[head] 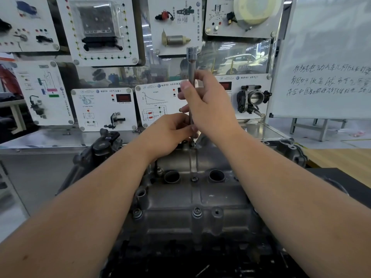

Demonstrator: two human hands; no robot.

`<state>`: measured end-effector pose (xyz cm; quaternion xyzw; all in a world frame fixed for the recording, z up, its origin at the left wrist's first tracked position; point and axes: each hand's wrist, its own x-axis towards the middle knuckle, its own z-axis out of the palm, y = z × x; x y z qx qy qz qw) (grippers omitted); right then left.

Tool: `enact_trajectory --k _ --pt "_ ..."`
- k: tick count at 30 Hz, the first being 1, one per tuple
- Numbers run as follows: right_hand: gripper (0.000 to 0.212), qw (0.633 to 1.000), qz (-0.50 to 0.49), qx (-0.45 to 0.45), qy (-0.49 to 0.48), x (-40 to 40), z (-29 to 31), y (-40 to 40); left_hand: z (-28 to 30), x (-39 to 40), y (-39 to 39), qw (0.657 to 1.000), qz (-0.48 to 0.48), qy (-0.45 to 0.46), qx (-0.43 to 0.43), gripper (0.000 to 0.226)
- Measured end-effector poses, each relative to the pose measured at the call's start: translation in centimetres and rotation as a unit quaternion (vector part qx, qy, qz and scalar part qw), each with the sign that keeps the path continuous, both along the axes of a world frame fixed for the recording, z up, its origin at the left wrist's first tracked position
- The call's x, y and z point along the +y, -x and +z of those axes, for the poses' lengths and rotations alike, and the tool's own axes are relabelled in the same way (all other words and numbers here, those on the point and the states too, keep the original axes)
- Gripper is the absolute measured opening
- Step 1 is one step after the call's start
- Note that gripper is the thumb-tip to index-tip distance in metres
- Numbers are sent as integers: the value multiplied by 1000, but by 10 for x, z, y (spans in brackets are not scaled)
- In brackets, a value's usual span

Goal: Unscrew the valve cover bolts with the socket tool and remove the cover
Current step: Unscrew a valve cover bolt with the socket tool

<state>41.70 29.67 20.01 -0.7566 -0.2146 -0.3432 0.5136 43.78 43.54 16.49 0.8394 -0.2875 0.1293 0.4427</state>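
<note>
A grey metal valve cover (180,201) lies on the engine in front of me, with bolts along its near edge (197,212) and middle (194,179). A long silver socket tool (191,67) stands upright over a bolt at the cover's far edge (193,144). My right hand (208,105) grips the tool's shaft around its middle, thumb toward me. My left hand (170,133) pinches the tool's lower end just above the bolt. The tool's tip is partly hidden by my fingers.
Two open round plug wells (171,176) (216,175) sit in the cover. Behind stands a display board with white training panels (104,109) and a throttle body (254,98). A whiteboard (325,57) stands at the right. A wooden tabletop (339,159) lies right of the engine.
</note>
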Motion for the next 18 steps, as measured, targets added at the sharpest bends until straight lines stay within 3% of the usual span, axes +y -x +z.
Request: enact_trajectory --k 3,7,15,18 --pt "15 1000 -14 -17 -5 -1 0 1 0 -1 0 1000 -6 13 8 34" --pt "17 999 -32 -22 9 -1 2 1 -2 1 -5 1000 3 8 21 18" --pt "20 1000 6 -10 1 -1 0 1 1 0 0 1000 -2 12 15 18" --pt "6 1000 -3 -15 7 -2 0 2 2 -1 3 1000 1 11 11 20"
